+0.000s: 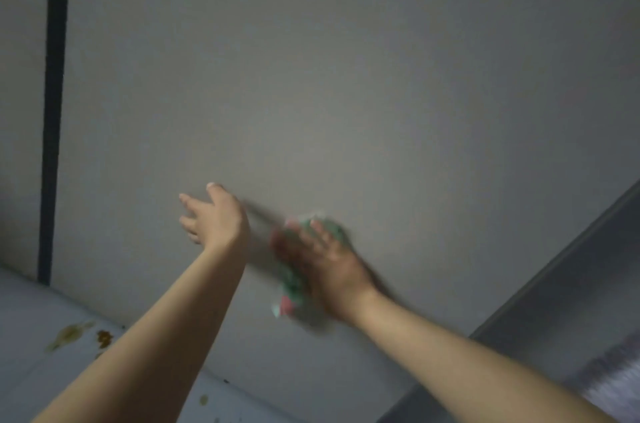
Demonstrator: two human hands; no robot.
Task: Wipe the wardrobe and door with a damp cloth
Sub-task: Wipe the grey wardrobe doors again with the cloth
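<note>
Mostly surface: a plain grey panel (346, 76) fills nearly the whole view, flat and matte; whether it belongs to the wardrobe or the door cannot be told.
Seam: a dark vertical strip (53, 111) runs down the left side, with another grey panel beyond it.
Floor: pale floor (27, 336) shows at the lower left, meeting the bottom edge of the panel.
Stains: yellowish-brown marks (74, 334) lie on the floor near the panel's base, with a smaller spot further right.
Right edge: a darker grey slanted surface (571, 284) cuts across the lower right corner; what it is cannot be told.
Cloth: a green, white and pink cloth (294, 270) sits flat against the panel, low and right of centre, blurred.
Right hand: the right hand (332, 266) presses the cloth to the panel, fingers straight and spread over it.
Left hand: the left hand (211, 214) is raised just left of the cloth, fingers loosely extended and holding nothing; whether it touches the panel cannot be told.
</note>
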